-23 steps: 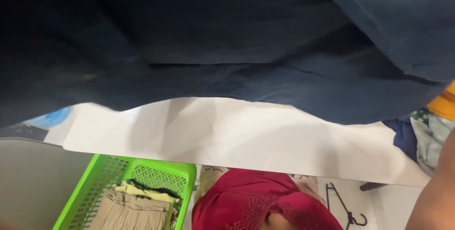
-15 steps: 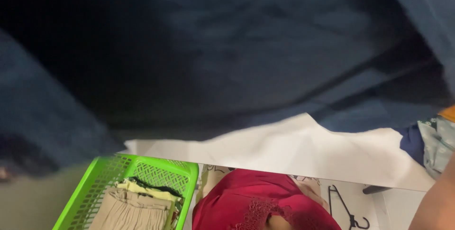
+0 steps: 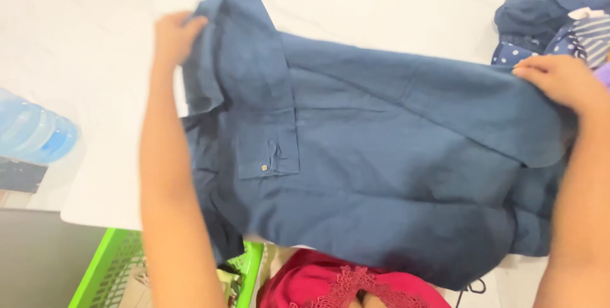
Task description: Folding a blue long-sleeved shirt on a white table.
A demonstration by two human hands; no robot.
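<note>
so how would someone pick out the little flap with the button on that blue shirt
Start at the white table, where a dark blue shirt lies spread between the left hand and the right hand. Look to the shirt's left part, below the left hand. The flap is a small square tab of the same cloth, and it alone carries a pale button near its lower edge.

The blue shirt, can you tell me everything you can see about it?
The blue shirt is dark blue and looks like soft woven cloth, a bit wrinkled. It lies spread out sideways across the white table, with its lower edge hanging over the near side. A small flap with one pale button shows near the left. The left hand holds its far left corner, and the right hand rests on its right end. Its edge hangs above a green basket and a red cloth.
</note>
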